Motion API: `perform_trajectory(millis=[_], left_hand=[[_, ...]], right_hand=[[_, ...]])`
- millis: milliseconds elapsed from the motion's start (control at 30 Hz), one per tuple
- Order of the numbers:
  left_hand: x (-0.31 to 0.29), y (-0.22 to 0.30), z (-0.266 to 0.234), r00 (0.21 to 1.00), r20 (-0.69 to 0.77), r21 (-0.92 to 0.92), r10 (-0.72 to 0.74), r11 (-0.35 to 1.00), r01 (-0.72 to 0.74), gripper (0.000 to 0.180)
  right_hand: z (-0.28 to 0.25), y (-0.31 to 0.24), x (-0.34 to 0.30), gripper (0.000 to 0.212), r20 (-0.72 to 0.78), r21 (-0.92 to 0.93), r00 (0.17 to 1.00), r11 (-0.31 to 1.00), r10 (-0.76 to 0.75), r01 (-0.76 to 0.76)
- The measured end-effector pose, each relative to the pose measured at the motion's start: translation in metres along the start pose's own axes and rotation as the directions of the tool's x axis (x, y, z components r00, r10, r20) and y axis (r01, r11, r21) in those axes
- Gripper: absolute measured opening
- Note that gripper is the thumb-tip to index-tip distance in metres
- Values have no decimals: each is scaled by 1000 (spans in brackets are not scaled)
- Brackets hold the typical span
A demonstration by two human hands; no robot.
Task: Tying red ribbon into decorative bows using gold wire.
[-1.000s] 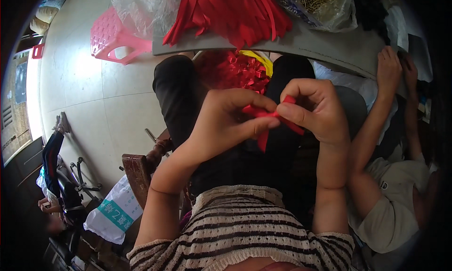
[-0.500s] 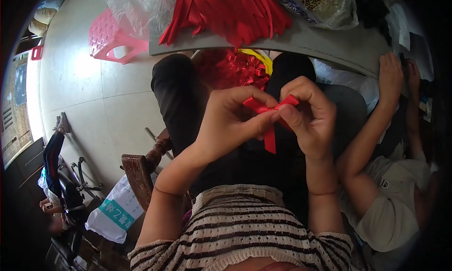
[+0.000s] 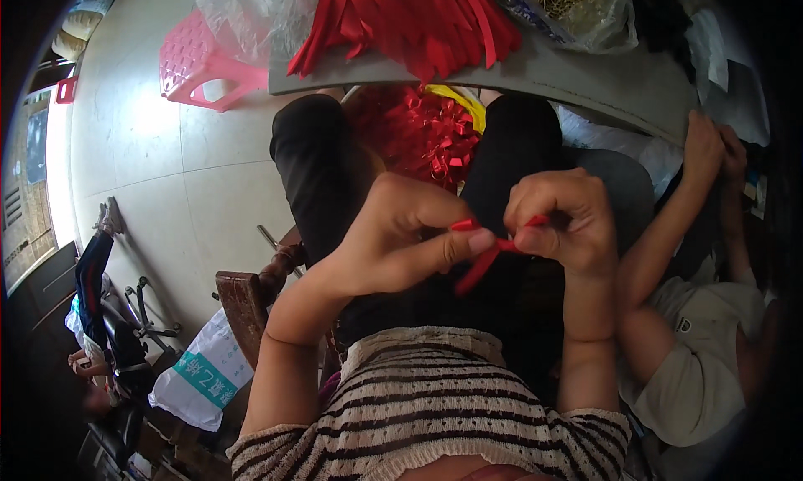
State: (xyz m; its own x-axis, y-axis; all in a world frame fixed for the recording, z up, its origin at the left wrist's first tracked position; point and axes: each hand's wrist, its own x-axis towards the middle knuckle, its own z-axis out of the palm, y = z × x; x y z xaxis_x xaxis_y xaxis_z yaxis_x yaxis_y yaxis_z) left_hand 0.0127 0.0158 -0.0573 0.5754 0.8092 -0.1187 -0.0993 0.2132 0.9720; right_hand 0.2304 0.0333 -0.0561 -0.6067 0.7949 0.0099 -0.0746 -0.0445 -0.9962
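Over my lap, a small red ribbon bow (image 3: 505,245) stretches between my two hands. My left hand (image 3: 410,230) pinches one side of it between thumb and forefinger, a bit of red showing above the thumb. On the other side my right hand (image 3: 562,220) grips the ribbon with thumb and curled forefinger. A ribbon tail hangs below, blurred by motion. Beyond my hands, between my knees, a container (image 3: 350,97) holds a heap of red ribbon bows (image 3: 422,134). A bundle of cut red ribbons (image 3: 410,25) lies on the grey table and droops over its edge.
The grey table (image 3: 585,84) spans the far side. On it stands a clear bag (image 3: 615,21) of gold-coloured ties. A pink stool (image 3: 196,63) is at the far left, a wooden chair arm (image 3: 242,309) at my left. Close on my right, a co-worker's arm (image 3: 661,255) reaches to the table.
Both hands have come nearer to me and drawn slightly apart, pulling the bow's loops outward. The ribbon tail has swung left. The co-worker's hands have shifted slightly toward me.
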Motion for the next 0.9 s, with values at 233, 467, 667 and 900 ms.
perform_trajectory(millis=[233, 467, 667, 900], left_hand=[[6, -23, 0, 965, -184, 516, 186, 854, -67, 19], [16, -60, -8, 888, -257, 855, 381, 517, 25, 19], [21, -48, -10, 841, -277, 832, 464, 554, -31, 25], [23, -17, 0, 855, -12, 858, 518, 445, -257, 31]], right_hand=[[-5, 15, 15, 13, -201, -242, 979, 968, 23, -72], [-18, 32, 65, 12, -481, -690, 805, 717, -347, -104], [-10, 24, 69, 8, -467, -774, 786, 617, -405, -143], [6, -14, 17, 19, 38, -948, 928, 281, -370, 151]])
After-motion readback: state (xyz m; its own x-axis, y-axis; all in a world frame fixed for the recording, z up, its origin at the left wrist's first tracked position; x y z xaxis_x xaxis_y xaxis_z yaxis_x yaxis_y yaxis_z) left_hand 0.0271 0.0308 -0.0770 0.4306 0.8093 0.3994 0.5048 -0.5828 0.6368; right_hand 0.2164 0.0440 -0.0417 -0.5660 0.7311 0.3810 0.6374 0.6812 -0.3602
